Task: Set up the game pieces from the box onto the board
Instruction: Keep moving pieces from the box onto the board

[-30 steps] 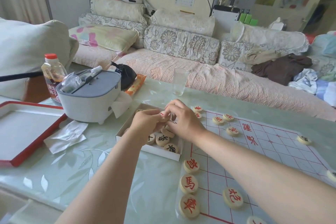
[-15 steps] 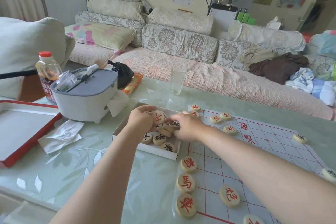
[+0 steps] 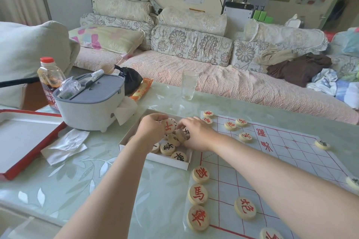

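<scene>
A shallow white box holds several round wooden chess pieces. Both hands are inside it. My left hand holds a red-marked piece with curled fingers. My right hand reaches in from the right, its fingertips on a tilted piece in the pile. To the right lies the board, a white sheet with a red grid. Red pieces line its near left edge, more red pieces stand at the far corner, and black pieces sit on the right side.
A grey tissue holder stands left of the box, with a bottle behind it. Crumpled tissue and a red-rimmed tray lie at the left. A drinking glass stands at the table's far edge before the sofa.
The hands were together above the box; they have moved apart and down into it. The left hand now shows a red-marked piece, and the right hand's fingers dig in the pile.
</scene>
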### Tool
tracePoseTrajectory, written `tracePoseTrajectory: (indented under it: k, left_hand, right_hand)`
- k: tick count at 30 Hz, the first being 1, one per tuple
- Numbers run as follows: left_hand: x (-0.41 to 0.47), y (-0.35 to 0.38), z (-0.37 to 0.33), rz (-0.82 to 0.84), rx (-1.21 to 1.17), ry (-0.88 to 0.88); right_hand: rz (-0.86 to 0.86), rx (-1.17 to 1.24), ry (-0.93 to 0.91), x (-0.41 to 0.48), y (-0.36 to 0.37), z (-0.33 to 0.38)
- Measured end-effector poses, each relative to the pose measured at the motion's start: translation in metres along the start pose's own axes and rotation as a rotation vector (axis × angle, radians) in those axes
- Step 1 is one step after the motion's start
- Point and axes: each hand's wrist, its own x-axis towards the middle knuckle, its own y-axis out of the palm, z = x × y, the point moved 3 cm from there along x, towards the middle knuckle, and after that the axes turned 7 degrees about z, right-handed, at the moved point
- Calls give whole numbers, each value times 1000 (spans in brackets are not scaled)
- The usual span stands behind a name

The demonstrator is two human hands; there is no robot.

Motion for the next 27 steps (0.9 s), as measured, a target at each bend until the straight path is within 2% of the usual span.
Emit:
tracePoseTrajectory:
  k: [7, 16, 23, 27]
  left_hand:
    - [-8, 6, -7, -20, 113, 38]
    - [-29, 47, -27, 47, 228, 143]
    - [-58, 94, -36, 216, 401, 252]
    - [-70, 113, -35, 337, 371, 233]
  right_hand:
    - [-137, 215, -24, -23, -3, -7]
    - [-211, 273, 98, -82, -26, -46]
    - [-154, 245, 212, -154, -27, -86]
    - [-8, 240, 255, -190, -20, -101]
